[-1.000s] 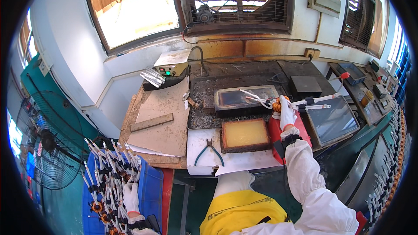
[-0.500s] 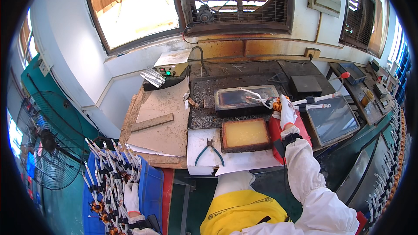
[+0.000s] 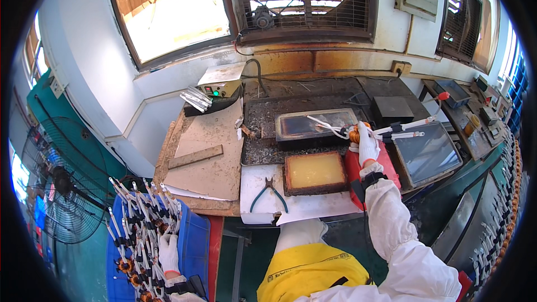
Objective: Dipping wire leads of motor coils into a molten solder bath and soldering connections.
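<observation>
My right hand [image 3: 367,144], in a white glove, holds a copper wire coil [image 3: 353,133] with long white leads over the right end of a dark tray of liquid [image 3: 313,124]. A shallow tray of yellow paste [image 3: 314,172] sits just in front of the dark tray. My left hand [image 3: 168,254], also gloved, reaches down into a blue bin [image 3: 193,240] at the lower left, resting among several coils with white sleeved leads [image 3: 137,212].
Green-handled pliers [image 3: 268,193] lie on white paper at the bench's front edge. A cardboard sheet with a wooden strip [image 3: 196,156] covers the left of the bench. A control box [image 3: 221,81] stands at the back. A floor fan [image 3: 61,182] is at the far left.
</observation>
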